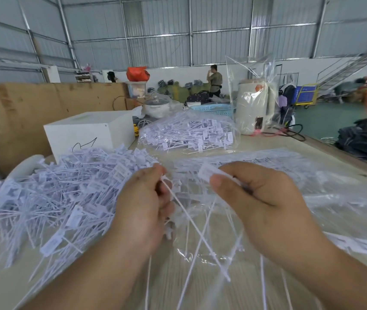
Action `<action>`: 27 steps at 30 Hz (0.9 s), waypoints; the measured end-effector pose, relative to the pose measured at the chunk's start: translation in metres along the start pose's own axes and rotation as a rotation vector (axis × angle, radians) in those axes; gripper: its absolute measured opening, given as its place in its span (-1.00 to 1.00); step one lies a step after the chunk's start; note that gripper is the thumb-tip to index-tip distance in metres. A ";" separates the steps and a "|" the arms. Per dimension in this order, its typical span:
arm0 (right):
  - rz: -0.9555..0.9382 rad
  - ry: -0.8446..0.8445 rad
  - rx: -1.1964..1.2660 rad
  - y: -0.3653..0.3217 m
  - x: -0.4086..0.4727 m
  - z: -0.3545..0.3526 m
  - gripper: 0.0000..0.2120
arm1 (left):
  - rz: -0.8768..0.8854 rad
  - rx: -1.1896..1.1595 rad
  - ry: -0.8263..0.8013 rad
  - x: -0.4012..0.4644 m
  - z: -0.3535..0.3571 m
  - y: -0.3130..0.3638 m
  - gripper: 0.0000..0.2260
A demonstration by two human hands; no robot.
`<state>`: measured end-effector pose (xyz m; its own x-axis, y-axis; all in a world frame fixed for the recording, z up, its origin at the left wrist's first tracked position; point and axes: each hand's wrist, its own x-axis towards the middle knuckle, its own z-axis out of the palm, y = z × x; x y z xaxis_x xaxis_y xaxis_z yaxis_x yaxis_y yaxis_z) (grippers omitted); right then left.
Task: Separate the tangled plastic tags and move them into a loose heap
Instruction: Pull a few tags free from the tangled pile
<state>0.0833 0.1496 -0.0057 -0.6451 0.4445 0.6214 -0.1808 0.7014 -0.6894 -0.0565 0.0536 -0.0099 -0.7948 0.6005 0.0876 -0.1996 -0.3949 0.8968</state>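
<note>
Both hands are up over the pale table (325, 153). The left hand (143, 206) pinches thin white tag tails, and the right hand (256, 193) curls round the flat head of a tag (207, 172). A big loose heap of tags (50, 193) spreads to the left, touching the left hand. A clear bag of tags (187, 133) sits further back, beside a white box (88, 130). Behind, corrugated metal walls (167, 30) and possibly a staircase, blurred at right.
</note>
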 end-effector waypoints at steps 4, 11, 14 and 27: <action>0.058 -0.287 0.073 0.008 0.001 -0.002 -0.77 | 0.075 0.299 -0.333 -0.004 -0.004 0.003 -0.87; 0.102 -0.321 0.087 0.017 0.000 -0.009 -0.88 | 0.095 0.455 -0.528 -0.002 -0.010 0.012 -0.84; 0.075 -0.345 0.197 0.012 0.000 -0.010 -0.92 | 0.080 0.478 -0.556 -0.002 -0.010 0.009 -0.81; 0.129 -0.338 0.187 0.017 0.000 -0.003 -0.72 | 0.174 0.476 -0.564 -0.013 0.002 -0.002 -0.80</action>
<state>0.0821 0.1635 -0.0163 -0.8736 0.2919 0.3895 -0.1941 0.5250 -0.8287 -0.0446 0.0485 -0.0121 -0.3529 0.8722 0.3389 0.2730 -0.2505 0.9288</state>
